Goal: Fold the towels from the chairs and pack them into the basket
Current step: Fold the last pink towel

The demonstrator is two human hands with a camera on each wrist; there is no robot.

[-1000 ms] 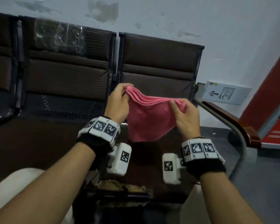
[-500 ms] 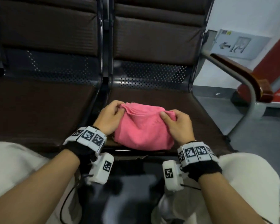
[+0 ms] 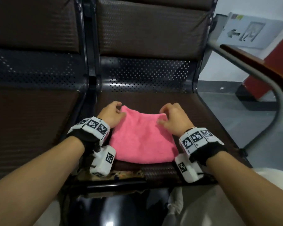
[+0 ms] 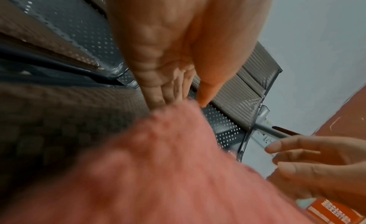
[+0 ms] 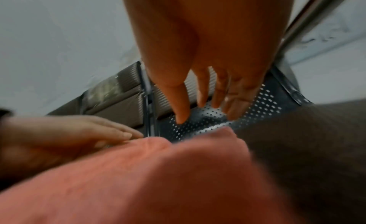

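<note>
Lowered from mid-air onto brown padded chair seat [image 3: 203, 115]: folded pink terry towel [image 3: 142, 141], directly between left hand [image 3: 110, 115] and right hand [image 3: 173, 119], fingers loosened, gripping nothing, equally near.

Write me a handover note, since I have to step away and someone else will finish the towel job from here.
Left hand: open, fingers relaxed at the far left corner of the towel, gripping nothing.
Right hand: open, fingers loosely spread above the far right corner; the right wrist view shows a gap under the fingertips.
Towel: pink, folded, lying flat on the seat of the right-hand chair, near its front edge.
Done: this towel looks folded and set down.
Left: pick it up and pack it into the basket, which is not in view. No other towels show on the chairs in these views.
</note>
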